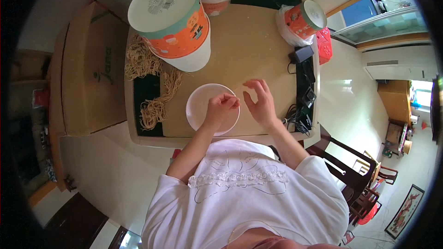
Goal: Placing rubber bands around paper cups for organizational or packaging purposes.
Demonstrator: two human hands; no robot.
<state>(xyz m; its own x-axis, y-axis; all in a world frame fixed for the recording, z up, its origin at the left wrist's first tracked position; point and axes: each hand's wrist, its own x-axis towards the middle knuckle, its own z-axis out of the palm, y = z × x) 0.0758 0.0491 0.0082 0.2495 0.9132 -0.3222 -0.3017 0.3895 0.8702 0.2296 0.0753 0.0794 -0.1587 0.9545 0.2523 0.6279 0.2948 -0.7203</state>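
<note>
Over the white bowl [197,106] on the brown tabletop [249,41], your left hand [221,109] pinched, whether on anything I couldn't tell; your right hand [261,102] curved just beside it, thumb and fingers apart

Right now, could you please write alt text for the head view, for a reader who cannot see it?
The left hand is pinched closed above a round white container, while the right hand hovers beside it, open and curved. Around them on the brown tabletop are a large orange-and-white tub, tan cord and black cables.
</note>
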